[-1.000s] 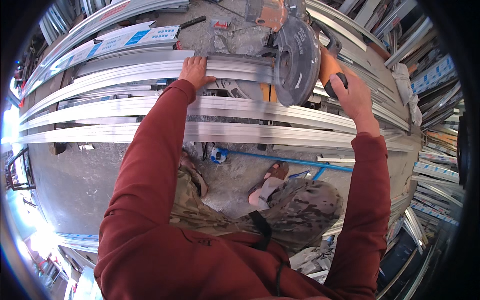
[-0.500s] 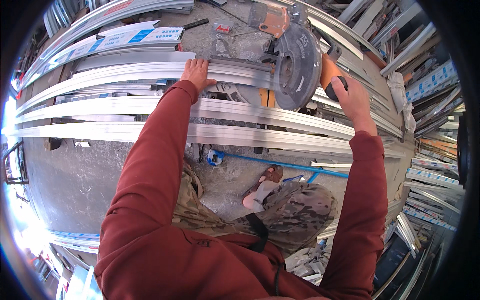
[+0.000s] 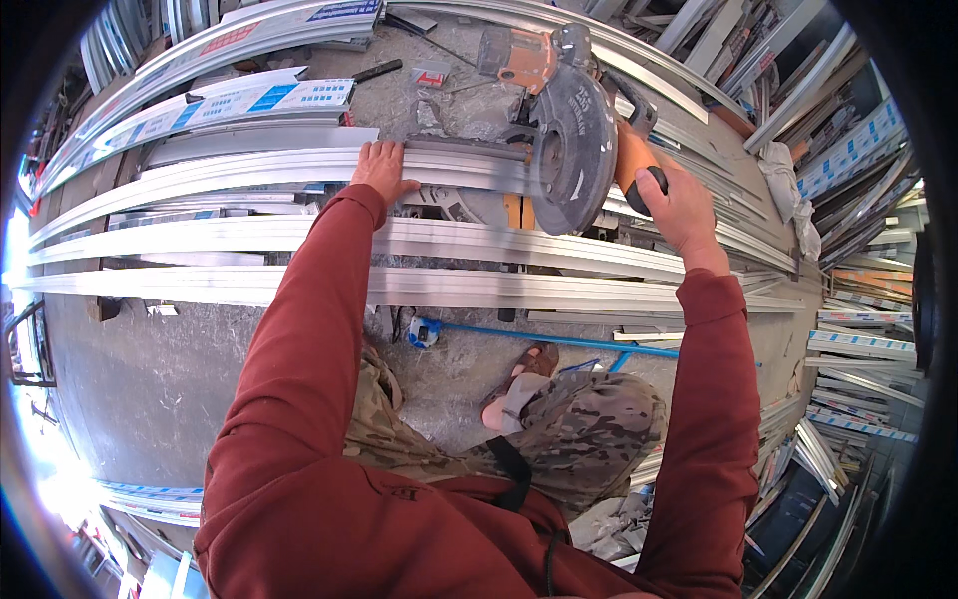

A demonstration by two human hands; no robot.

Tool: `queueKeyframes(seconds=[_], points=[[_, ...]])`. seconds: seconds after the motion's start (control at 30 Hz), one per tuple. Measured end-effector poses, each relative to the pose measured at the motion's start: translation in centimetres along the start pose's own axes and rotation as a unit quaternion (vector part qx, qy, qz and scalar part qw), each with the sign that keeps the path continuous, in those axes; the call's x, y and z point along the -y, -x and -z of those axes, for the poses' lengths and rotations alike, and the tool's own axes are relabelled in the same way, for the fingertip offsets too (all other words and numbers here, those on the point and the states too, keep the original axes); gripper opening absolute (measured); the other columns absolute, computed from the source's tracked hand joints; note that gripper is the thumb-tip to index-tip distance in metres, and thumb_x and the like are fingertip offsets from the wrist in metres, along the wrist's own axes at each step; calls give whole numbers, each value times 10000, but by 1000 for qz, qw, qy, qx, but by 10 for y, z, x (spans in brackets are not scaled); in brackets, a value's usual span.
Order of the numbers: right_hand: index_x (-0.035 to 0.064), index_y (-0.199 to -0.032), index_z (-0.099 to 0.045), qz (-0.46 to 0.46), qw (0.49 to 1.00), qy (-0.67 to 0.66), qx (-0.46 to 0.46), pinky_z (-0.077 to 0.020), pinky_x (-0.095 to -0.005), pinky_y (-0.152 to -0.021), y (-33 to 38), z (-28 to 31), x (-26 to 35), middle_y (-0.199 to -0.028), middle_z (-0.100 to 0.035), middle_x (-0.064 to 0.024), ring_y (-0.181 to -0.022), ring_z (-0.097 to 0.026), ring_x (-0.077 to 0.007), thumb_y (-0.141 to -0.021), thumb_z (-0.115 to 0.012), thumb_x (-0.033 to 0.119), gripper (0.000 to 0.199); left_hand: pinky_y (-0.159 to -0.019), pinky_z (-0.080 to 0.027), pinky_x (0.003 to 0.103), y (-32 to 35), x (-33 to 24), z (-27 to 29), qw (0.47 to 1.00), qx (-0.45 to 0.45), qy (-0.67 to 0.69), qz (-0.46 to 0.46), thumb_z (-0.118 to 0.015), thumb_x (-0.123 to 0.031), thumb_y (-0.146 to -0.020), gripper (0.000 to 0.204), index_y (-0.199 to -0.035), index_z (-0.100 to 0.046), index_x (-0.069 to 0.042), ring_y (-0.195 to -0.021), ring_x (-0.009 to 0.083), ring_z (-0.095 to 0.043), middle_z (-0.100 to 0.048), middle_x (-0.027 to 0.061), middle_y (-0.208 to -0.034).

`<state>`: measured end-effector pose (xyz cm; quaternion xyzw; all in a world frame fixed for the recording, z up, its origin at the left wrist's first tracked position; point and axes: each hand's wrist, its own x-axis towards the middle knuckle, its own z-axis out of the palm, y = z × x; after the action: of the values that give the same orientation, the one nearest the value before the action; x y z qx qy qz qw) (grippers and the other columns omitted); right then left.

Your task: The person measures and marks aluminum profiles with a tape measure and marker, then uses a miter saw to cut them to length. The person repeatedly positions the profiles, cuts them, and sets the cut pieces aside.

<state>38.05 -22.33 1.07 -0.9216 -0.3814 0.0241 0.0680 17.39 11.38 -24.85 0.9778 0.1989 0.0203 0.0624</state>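
Note:
My left hand (image 3: 382, 172) presses down on a long silver aluminium profile (image 3: 259, 172), its fingers bent over the far edge and the thumb out to the right. That profile runs under the blade guard of a mitre saw (image 3: 577, 150), which has a dark round guard and an orange motor. Wrapped round the saw's orange and black handle (image 3: 636, 172) is my right hand (image 3: 683, 210). The guard hides the spot where blade and profile would meet. Below the profile, part of the saw's round base (image 3: 461, 205) shows.
Two more long profiles (image 3: 449, 288) cross nearer to me. A blue and white tape measure (image 3: 423, 332) and a blue bar (image 3: 559, 342) lie on the floor by my feet. Stacked profiles (image 3: 848, 160) crowd the right; film-covered ones (image 3: 239, 100) lie at the far left.
The whole view has shifted slightly, so everything sits a little lower and further left. Both hands keep their places on the profile and the saw handle.

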Motion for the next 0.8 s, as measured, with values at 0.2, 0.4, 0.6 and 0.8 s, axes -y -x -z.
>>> queueKeyframes(seconds=[0.2,0.4,0.6,0.8], points=[[11,-812,-687,48,997,-27,-51,-475,-478,-767,8,-9,-1,-830,-659,-199,-830,-626,-396,-887,-534,513,530,-1108,-290,448,2,-2,1,1000,-6,-15,-3,-712,-522,-795,729,-1289,-523,-20,-1242,292,-477,-568,122,-1228],[32,-778,-684,70,993,-29,-87,-479,-454,-704,14,-21,-5,-730,-653,-170,-737,-633,-370,-871,-561,480,473,-1118,-285,453,2,-4,8,1000,14,0,2,-720,-498,-794,754,-1316,-500,0,-1272,310,-457,-549,151,-1287],[26,-755,-671,86,990,-39,-109,-477,-449,-680,21,-28,-4,-717,-650,-174,-708,-632,-360,-857,-578,457,453,-1138,-273,455,2,-6,14,999,43,3,11,-718,-495,-798,790,-1356,-479,11,-1311,320,-434,-517,171,-1369],[-1,-1028,-684,27,1000,-4,-6,-474,-455,-826,23,-21,0,-1006,-676,-214,-946,-622,-409,-918,-506,469,514,-1114,-287,442,3,-2,4,1000,-8,-22,3,-705,-530,-800,753,-1319,-511,-20,-1269,282,-461,-562,118,-1262]])
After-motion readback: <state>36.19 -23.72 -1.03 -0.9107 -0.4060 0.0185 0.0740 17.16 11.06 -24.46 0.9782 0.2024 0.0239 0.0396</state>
